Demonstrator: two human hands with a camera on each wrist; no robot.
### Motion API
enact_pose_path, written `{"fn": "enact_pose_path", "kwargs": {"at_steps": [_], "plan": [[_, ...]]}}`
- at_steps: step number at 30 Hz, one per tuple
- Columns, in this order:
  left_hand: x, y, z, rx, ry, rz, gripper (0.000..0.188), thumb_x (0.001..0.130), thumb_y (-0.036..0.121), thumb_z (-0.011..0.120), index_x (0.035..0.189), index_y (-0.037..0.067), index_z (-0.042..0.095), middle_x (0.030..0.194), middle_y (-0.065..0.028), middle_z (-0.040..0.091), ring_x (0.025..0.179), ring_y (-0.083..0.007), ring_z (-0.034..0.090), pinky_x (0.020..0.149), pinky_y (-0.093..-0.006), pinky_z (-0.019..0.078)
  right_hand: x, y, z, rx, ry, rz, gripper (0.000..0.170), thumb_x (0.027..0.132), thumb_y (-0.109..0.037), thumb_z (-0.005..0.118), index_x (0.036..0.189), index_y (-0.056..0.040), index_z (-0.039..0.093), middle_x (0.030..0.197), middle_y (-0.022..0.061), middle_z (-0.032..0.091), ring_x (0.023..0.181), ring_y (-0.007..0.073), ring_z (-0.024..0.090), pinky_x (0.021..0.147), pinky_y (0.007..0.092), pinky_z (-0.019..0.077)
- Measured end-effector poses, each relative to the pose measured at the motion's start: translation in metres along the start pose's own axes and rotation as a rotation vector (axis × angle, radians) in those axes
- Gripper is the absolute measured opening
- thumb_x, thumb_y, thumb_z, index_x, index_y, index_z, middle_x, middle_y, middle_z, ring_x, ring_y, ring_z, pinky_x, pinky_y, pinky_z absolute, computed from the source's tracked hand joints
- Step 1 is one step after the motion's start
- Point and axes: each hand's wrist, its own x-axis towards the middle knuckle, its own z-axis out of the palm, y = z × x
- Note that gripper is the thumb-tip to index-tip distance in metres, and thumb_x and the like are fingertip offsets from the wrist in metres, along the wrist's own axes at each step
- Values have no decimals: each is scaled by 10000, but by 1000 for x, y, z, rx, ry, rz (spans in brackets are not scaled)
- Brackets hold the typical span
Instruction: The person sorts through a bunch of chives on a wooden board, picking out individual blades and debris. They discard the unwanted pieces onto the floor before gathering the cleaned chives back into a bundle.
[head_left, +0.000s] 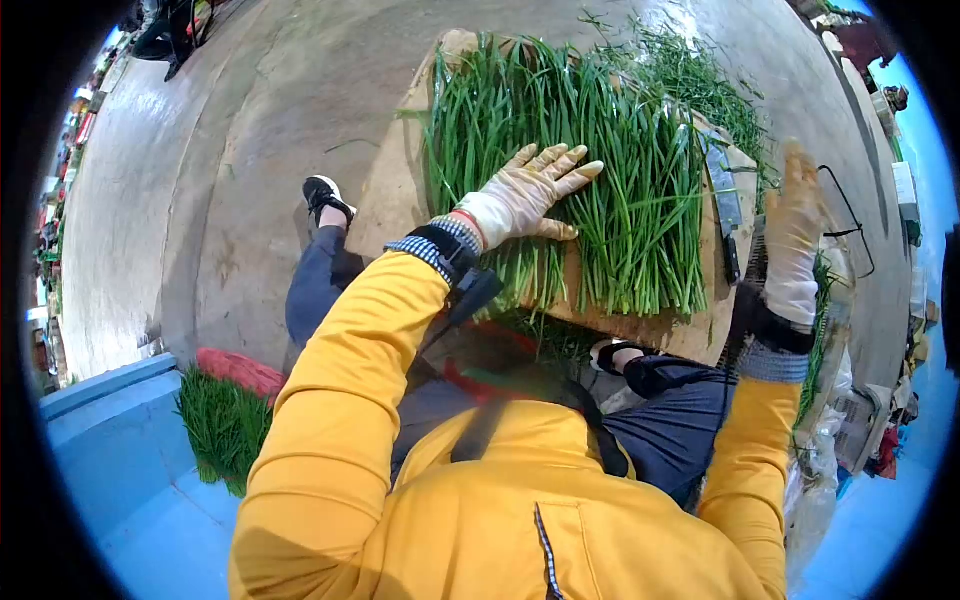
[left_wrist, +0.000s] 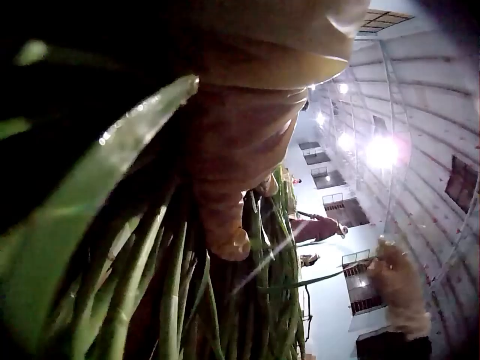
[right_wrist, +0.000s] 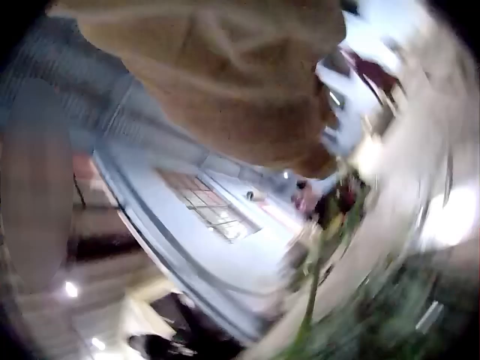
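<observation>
Green leafy stalks (head_left: pixel 640 220) lie in a wide layer on a wooden board (head_left: pixel 385 200). The gloved left hand (head_left: pixel 530 195) rests on them, fingers spread; the left wrist view shows its fingers (left_wrist: pixel 229 240) bent down against the stalks (left_wrist: pixel 176 285). Right of the board, the gloved right hand (head_left: pixel 795 225) is raised, blurred, its fingers extended upward. A thin green strand (left_wrist: pixel 315 280) runs toward the right hand (left_wrist: pixel 399 289) in the left wrist view; whether that hand holds it cannot be told. Part of its glove (right_wrist: pixel 240 82) fills the top of the right wrist view.
A knife (head_left: pixel 725 200) lies along the board's right side. Loose green trimmings (head_left: pixel 700 80) are scattered beyond the stalks. At the lower left, more greens (head_left: pixel 222 420) stand by a red bundle (head_left: pixel 240 372) and a blue ledge (head_left: pixel 120 415). A bent black wire (head_left: pixel 850 230) is beyond the right hand.
</observation>
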Motion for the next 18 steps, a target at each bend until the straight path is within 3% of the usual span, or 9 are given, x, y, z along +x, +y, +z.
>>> {"fn": "enact_pose_path", "kwargs": {"at_steps": [3,5,7,12,13,14,15,17,18], "plan": [[-1,-3,7,0,15,6,965,781,574,652,1537,249,148,1571,-118,228,1435,-332,234,1160,-511,193,-31,-56,-7,-176,-201,194,339,888,-52,608,1223,-100,601,1177,130,632,1054,196,618,892,299,510],[-1,-3,3,-14,4,15,961,787,590,639,1539,251,147,1574,-120,219,1438,-333,228,1161,-506,189,-70,-96,-26,1128,-467,748,344,846,-68,669,1185,-119,643,1107,144,656,1018,228,640,858,314,521],[-1,-1,2,10,-16,10,957,790,606,628,1539,249,151,1574,-121,221,1437,-334,229,1160,-508,183,-78,-133,-71,701,-860,458,251,841,-99,688,1091,-106,695,989,151,679,946,247,663,809,328,529],[0,0,0,31,-60,-6,937,801,619,602,1538,244,161,1579,-113,204,1444,-330,211,1153,-518,183,-74,-131,-110,1148,-1352,269,182,824,-101,702,1005,-86,720,906,133,696,828,279,675,744,337,534],[-1,0,0,30,-56,2,937,801,619,602,1538,244,161,1579,-113,204,1444,-330,211,1153,-518,183,-87,-119,-93,1026,-977,180,174,822,-101,707,994,-80,720,906,127,702,814,265,684,726,331,539],[-1,1,-1,22,-64,-2,938,801,622,601,1538,244,160,1580,-113,201,1445,-329,207,1153,-520,181,-79,-104,-81,890,-983,538,159,860,-89,682,1009,-38,705,936,79,718,872,116,668,768,299,525],[-1,1,-3,17,-69,-5,939,801,625,599,1539,244,160,1581,-113,198,1447,-328,203,1152,-523,178,-88,-89,-42,893,-475,435,174,884,-50,631,1051,-55,681,894,78,705,802,100,644,706,320,515],[1,2,-5,10,-88,6,943,803,633,595,1540,245,155,1586,-111,184,1452,-328,189,1153,-527,170,-39,-60,-24,262,-480,271,344,871,14,579,1195,-97,611,1040,85,682,913,195,656,777,289,519],[1,1,-5,11,-96,0,942,805,638,590,1541,245,153,1589,-111,178,1454,-328,184,1154,-527,165,-39,-44,5,344,-421,194,349,877,-23,574,1219,-92,589,1069,113,663,936,268,646,784,317,522]]}}
